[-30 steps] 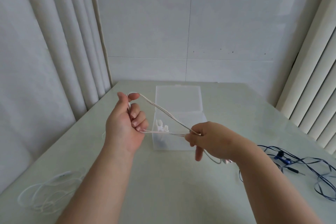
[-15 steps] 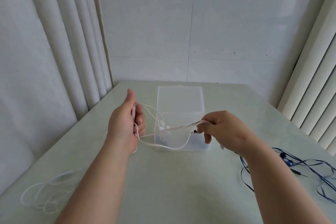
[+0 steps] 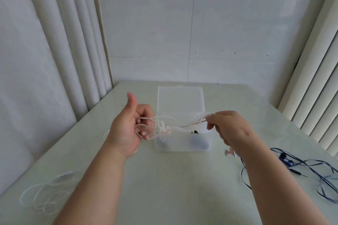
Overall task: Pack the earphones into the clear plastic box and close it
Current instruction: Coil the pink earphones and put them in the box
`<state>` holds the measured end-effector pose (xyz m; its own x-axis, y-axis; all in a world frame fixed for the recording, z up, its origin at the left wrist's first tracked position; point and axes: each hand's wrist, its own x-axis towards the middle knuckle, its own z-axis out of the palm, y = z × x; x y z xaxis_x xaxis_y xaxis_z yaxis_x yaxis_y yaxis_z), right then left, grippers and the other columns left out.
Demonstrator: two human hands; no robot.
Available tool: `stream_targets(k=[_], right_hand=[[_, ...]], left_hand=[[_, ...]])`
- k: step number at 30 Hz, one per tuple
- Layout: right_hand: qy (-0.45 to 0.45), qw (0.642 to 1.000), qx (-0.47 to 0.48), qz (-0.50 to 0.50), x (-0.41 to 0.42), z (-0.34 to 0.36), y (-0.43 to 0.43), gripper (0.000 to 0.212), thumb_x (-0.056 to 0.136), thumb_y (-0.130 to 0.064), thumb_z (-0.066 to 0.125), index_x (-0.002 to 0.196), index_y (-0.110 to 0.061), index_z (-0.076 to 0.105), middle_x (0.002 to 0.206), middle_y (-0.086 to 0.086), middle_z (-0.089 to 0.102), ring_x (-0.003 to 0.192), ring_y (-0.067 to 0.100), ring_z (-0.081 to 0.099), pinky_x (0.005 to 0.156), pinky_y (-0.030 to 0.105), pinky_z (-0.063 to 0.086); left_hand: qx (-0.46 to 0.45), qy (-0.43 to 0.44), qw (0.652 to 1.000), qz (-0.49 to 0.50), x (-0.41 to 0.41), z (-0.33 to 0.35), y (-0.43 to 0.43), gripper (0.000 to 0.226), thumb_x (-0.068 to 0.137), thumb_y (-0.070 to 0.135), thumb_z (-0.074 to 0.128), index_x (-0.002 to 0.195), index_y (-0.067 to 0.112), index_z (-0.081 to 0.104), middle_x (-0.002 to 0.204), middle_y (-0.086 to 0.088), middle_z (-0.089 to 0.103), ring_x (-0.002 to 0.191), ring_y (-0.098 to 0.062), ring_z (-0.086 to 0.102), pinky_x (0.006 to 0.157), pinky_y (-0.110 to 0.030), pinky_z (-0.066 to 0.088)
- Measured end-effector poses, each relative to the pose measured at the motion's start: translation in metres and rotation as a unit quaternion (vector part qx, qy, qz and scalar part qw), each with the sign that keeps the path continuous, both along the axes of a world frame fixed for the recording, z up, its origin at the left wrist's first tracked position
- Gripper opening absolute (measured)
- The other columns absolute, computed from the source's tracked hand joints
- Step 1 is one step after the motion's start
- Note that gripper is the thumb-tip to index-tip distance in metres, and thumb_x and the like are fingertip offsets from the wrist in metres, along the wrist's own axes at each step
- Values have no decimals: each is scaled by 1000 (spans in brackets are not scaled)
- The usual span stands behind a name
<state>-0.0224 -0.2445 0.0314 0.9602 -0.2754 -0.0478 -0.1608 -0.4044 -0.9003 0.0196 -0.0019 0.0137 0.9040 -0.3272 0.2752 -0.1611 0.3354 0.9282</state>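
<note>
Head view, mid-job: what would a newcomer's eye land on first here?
The left hand and right hand hold a pale earphone cord strung in loops between them, over the open clear plastic box at the middle of the table. Next come the loose white earphones at the near left and the tangled blue earphones at the right.

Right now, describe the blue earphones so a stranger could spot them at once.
Find the pale table, then its right side, beyond the right forearm. The blue earphones sprawl loose there, dark-corded, unlike the white earphones at near left.
</note>
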Motion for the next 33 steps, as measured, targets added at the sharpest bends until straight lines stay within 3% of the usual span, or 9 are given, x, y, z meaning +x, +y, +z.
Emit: stream_targets(k=[3, 7, 13, 18, 24, 26, 28, 30, 33], right_hand=[[-11, 999, 31, -6, -2, 1, -2, 25, 72, -26, 63, 50, -15, 60, 57, 5, 29, 51, 19, 21, 50, 25, 20], [-24, 993, 111, -38, 0, 2, 2, 33, 73, -22, 57, 44, -20, 40, 49, -1, 28, 50, 18, 17, 52, 32, 14], [-6, 981, 194, 12, -1, 2, 2, 38, 79, -15, 53, 49, -22, 31, 56, -1, 21, 46, 16, 13, 49, 29, 10], [48, 952, 284, 100, -3, 4, 7, 32, 88, -22, 53, 57, -15, 46, 52, -4, 25, 48, 13, 12, 45, 24, 8], [-20, 980, 166, 110, -2, -1, 11, 31, 99, -25, 51, 74, -9, 59, 55, -2, 35, 45, 12, 27, 45, 23, 25], [-35, 988, 100, 112, -3, -2, 12, 31, 99, -25, 53, 76, -9, 64, 56, -1, 44, 43, 12, 36, 47, 25, 36], [-35, 991, 50, 120, -3, -2, 15, 29, 99, -25, 53, 79, -9, 67, 54, -1, 49, 42, 14, 43, 51, 28, 43], [-22, 991, 24, 130, -4, -2, 18, 29, 99, -27, 52, 82, -11, 69, 50, -4, 47, 42, 13, 44, 51, 26, 42], [-10, 992, -14, 129, -4, -2, 21, 31, 98, -30, 52, 78, -17, 70, 53, -7, 41, 44, 11, 38, 48, 23, 38]], left_hand=[[-37, -9, 999, 1, 5, -3, 5, 67, 60, 72, 72, 46, 13, 44, 43, 0, 30, 43, -17, 29, 48, -25, 26], [70, -19, 996, 55, 1, -4, -3, 71, 55, 78, 71, 38, 19, 35, 43, -5, 27, 48, -21, 35, 52, -30, 37], [-255, 135, 957, -16, 1, 3, -5, 44, 82, 47, 54, 50, 19, 42, 43, 3, 34, 47, -18, 44, 60, -29, 50], [-364, 145, 919, 48, 5, 1, -7, 14, 81, 30, 62, 74, 19, 65, 58, 6, 46, 61, -13, 53, 75, -29, 40], [-397, 193, 894, 73, 9, 3, -6, 42, 95, 46, 45, 60, 23, 47, 72, 5, 60, 85, -16, 57, 82, -31, 42], [-397, 197, 893, 81, 11, 2, -3, 43, 94, 52, 45, 63, 23, 56, 89, 3, 65, 100, -17, 56, 87, -32, 42], [-403, 176, 895, 71, 7, 4, -4, 41, 89, 54, 50, 91, 20, 71, 113, 1, 64, 114, -19, 55, 100, -38, 41], [-399, 147, 903, 60, 1, 9, -6, 54, 80, 59, 55, 121, 26, 66, 132, -4, 57, 124, -27, 52, 107, -46, 36], [-377, 113, 918, 42, -4, 12, -13, 59, 79, 66, 53, 133, 44, 51, 136, -8, 53, 123, -36, 54, 107, -52, 36]])
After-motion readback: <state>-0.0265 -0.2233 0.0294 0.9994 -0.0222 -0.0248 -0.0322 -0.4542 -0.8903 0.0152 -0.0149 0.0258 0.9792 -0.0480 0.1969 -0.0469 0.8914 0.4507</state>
